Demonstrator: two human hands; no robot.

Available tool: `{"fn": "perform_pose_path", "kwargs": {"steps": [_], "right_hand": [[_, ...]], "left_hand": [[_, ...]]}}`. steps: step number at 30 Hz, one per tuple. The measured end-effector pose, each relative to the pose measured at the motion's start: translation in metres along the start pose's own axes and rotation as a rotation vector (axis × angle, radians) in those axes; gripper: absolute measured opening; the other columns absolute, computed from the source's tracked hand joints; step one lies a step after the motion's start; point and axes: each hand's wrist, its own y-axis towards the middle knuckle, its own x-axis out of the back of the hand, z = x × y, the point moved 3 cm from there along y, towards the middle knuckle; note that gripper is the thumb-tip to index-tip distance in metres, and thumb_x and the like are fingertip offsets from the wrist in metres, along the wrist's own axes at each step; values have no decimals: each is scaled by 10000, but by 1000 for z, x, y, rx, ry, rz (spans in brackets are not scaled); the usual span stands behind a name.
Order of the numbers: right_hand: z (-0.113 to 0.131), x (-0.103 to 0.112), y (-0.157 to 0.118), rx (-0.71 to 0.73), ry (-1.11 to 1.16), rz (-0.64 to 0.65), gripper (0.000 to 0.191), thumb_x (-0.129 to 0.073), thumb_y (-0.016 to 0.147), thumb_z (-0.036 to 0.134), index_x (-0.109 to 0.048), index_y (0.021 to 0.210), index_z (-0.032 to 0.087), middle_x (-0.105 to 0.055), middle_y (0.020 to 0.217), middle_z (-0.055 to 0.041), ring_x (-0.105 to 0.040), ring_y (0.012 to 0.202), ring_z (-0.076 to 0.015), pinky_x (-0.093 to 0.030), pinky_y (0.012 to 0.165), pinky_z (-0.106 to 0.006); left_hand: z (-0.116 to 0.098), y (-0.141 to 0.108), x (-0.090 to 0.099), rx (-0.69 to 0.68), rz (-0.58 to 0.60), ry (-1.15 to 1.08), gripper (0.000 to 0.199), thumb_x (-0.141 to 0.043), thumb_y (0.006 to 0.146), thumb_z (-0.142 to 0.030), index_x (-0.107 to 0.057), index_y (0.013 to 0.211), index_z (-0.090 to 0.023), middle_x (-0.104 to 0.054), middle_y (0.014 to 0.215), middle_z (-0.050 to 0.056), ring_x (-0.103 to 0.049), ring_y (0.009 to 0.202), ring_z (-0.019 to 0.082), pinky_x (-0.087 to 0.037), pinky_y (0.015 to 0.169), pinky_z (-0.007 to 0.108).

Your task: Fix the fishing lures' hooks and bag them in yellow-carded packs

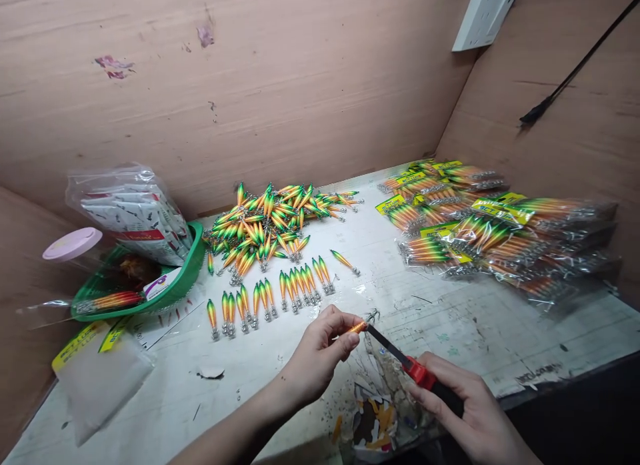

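Observation:
Pinched between the fingers of my left hand (320, 351) is a fishing lure (358, 327); its orange body shows and its hooked end points right. My right hand (460, 401) grips a utility knife (423, 375) by its red and black handle. The dark blade reaches up and left, and its tip appears to touch the lure near the hooks. Beyond my left hand stretches a row of green and orange lures (295, 288), lying side by side with their hooks toward me. Behind that row is a heaped pile of the same lures (265, 228).
Bagged lures with yellow labels (500, 231) are stacked at the right. A green basket (197, 248) at the left holds plastic packets (135, 218). Clear bags (100, 378) lie before it. A worn hole with scraps (375, 418) marks the table's front. A socket (485, 15) is on the wall.

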Motion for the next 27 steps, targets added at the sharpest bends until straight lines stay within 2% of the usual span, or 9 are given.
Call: {"fn": "perform_pose_path", "kwargs": {"steps": [2,5,8,11,14,17,21,24,27], "right_hand": [[-10,13,-4,-29,-31,-44,278,-501,904,388,-606,727,202,-623,735,-26,-628,766,-185,-524,677,-226],[-24,37,-10,-51,-127,-148,243,-550,876,399,-632,746,211,-638,750,-19,-638,771,-182,-518,663,-207],[-30,51,-15,-9,-231,-156,195,-557,882,379,-649,801,228,-641,786,-9,-636,759,-159,-510,674,-195],[-34,57,-22,64,-411,-204,240,-484,925,378,-650,838,228,-631,827,-25,-627,769,-158,-500,682,-224],[-47,69,-36,91,-746,-389,331,-439,934,439,-651,826,209,-622,864,-59,-609,780,-191,-478,695,-295],[-69,81,-55,105,-928,-418,397,-390,948,474,-654,817,208,-609,825,-58,-588,728,-186,-453,649,-312],[-83,87,-70,128,-963,-480,425,-379,947,506,-655,795,220,-609,823,-61,-587,710,-191,-448,621,-328],[-80,79,-67,97,-861,-550,386,-415,936,513,-643,831,220,-601,881,-67,-605,759,-192,-483,666,-318],[-72,60,-55,140,-744,-585,308,-446,940,461,-626,883,217,-589,896,-63,-616,765,-180,-501,671,-297]], "left_hand": [[0,3,9,26,-36,-22,202,-618,808,-344,-655,908,-172,-463,848,8,-423,664,97,-355,607,242],[-4,4,28,24,-154,-72,238,-644,786,-365,-633,913,-163,-492,828,6,-411,662,94,-350,614,235],[-6,9,37,35,-155,-54,305,-625,788,-399,-599,967,-153,-505,770,1,-436,651,105,-371,621,247],[-8,26,39,-85,-189,254,261,-489,862,-379,-550,999,-165,-548,792,25,-504,697,148,-420,648,286],[-13,64,41,-300,-251,751,209,-380,874,-233,-523,1014,-173,-601,934,78,-571,860,205,-461,766,356],[-12,113,43,-374,-181,918,267,-367,823,-113,-550,1007,-174,-623,1053,110,-564,1021,240,-434,899,403],[-9,160,44,-384,-28,1038,303,-409,756,-38,-606,948,-164,-669,1012,105,-571,964,246,-438,888,382],[-6,171,45,-378,61,1112,330,-410,718,-1,-622,907,-169,-687,975,86,-561,918,234,-448,836,346],[-4,167,50,-370,146,1160,300,-407,710,3,-625,813,-176,-696,869,68,-548,878,229,-449,777,317]]}}
